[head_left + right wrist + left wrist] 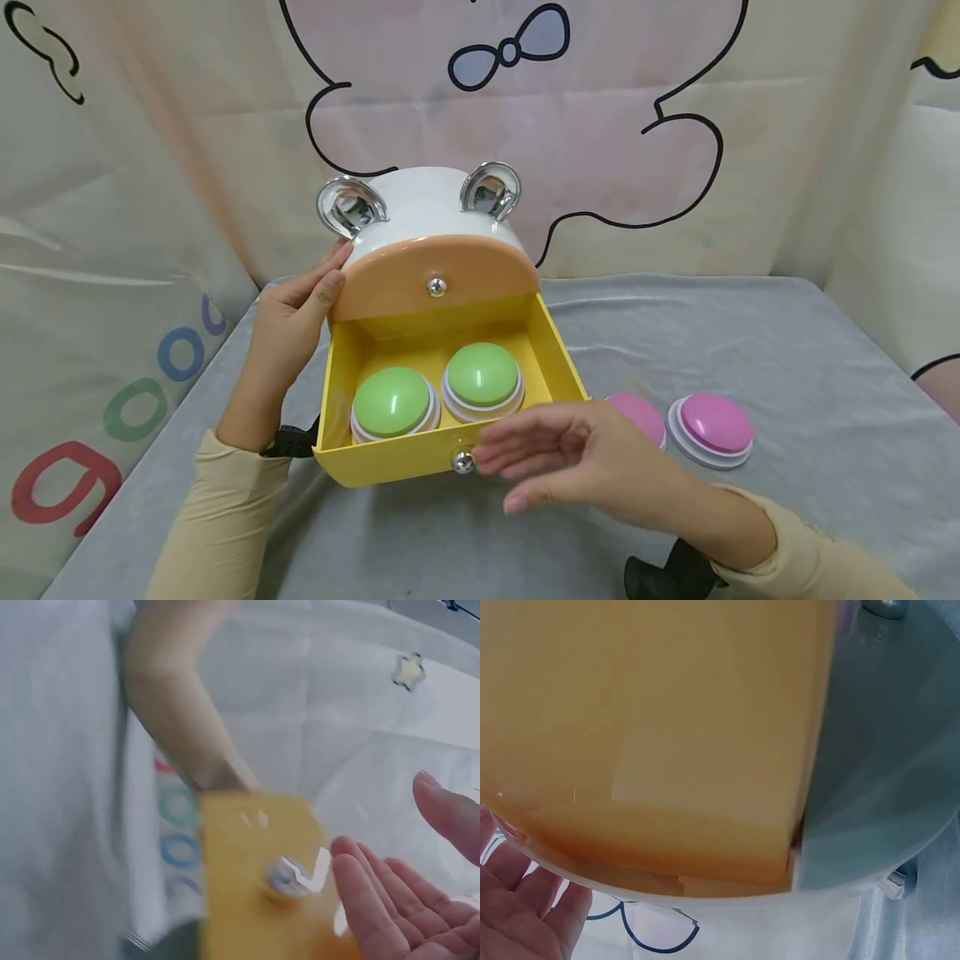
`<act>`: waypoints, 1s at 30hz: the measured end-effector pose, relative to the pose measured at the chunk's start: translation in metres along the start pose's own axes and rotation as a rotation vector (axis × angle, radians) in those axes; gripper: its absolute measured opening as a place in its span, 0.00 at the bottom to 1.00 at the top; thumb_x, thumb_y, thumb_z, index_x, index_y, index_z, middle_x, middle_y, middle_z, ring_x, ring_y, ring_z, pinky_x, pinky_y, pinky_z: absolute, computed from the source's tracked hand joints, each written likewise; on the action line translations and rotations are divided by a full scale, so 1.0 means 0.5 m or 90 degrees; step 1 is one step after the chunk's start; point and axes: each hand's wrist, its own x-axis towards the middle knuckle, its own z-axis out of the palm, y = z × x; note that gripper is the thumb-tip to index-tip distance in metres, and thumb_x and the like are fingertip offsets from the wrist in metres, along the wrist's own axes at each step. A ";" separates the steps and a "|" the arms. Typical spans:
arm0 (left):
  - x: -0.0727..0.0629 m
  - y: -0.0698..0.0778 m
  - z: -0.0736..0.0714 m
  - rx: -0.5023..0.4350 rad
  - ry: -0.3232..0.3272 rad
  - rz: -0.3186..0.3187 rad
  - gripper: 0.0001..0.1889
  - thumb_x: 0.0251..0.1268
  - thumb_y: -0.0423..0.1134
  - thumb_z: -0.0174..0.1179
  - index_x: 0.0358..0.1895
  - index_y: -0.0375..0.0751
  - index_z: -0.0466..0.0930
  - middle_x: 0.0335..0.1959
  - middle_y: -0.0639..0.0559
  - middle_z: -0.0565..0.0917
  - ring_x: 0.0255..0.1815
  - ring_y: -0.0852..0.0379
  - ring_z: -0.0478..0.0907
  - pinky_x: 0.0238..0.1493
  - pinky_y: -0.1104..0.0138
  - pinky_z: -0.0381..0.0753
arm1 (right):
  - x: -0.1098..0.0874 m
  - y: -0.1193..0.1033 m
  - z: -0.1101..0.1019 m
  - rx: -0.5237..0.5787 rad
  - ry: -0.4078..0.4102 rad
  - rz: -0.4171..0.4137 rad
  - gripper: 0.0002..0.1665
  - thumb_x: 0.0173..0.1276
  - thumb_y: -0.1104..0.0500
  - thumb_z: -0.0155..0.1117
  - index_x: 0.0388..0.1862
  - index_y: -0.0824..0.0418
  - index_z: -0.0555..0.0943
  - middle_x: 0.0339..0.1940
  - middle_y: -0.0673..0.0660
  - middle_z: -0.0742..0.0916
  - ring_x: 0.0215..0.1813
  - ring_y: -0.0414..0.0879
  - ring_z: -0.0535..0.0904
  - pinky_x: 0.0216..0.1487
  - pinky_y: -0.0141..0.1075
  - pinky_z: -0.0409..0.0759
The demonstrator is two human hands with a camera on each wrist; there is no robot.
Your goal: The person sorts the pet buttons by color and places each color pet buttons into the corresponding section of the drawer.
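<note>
Beside the drawer (390, 462), two pink domes (717, 422)

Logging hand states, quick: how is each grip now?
Left hand: holding the glossy white-and-orange, silver-eared box by its side.
Right hand: open, holding nothing, near the round silver drawer knob.

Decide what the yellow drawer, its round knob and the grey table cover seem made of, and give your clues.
Yellow drawer: probably plastic, smooth with a soft sheen; its thin walls are evenly coloured.
Round knob: polished metal or chrome-coated plastic; mirror-like reflections fit both.
Grey table cover: apparently soft, matte fabric, judging by its mottled nap.
</note>
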 end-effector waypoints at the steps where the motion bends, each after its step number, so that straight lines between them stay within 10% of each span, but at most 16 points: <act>1: 0.000 0.001 -0.001 0.000 0.000 -0.003 0.20 0.76 0.47 0.53 0.67 0.51 0.75 0.68 0.58 0.76 0.74 0.64 0.67 0.66 0.81 0.70 | -0.003 0.013 0.007 0.033 -0.029 0.007 0.27 0.63 0.65 0.72 0.59 0.76 0.77 0.53 0.73 0.85 0.54 0.48 0.87 0.55 0.43 0.86; 13: -0.006 0.000 -0.005 0.013 0.006 -0.002 0.20 0.76 0.46 0.54 0.67 0.50 0.75 0.68 0.60 0.76 0.74 0.64 0.67 0.67 0.81 0.69 | 0.015 0.093 0.037 0.113 -0.055 0.155 0.30 0.63 0.60 0.73 0.55 0.81 0.77 0.50 0.76 0.86 0.55 0.70 0.83 0.53 0.37 0.87; 22: -0.002 0.000 -0.002 0.013 0.001 0.000 0.20 0.76 0.46 0.54 0.67 0.51 0.75 0.68 0.59 0.76 0.74 0.64 0.67 0.67 0.80 0.69 | 0.017 0.111 0.047 0.126 -0.002 0.136 0.27 0.67 0.59 0.69 0.54 0.80 0.78 0.50 0.75 0.86 0.52 0.45 0.88 0.56 0.34 0.85; 30: 0.000 0.003 -0.002 0.014 -0.001 -0.002 0.20 0.76 0.47 0.53 0.67 0.51 0.75 0.68 0.58 0.76 0.75 0.64 0.67 0.67 0.80 0.69 | 0.019 0.118 0.059 0.238 0.050 0.156 0.30 0.73 0.55 0.62 0.57 0.83 0.74 0.52 0.72 0.86 0.51 0.45 0.88 0.57 0.39 0.85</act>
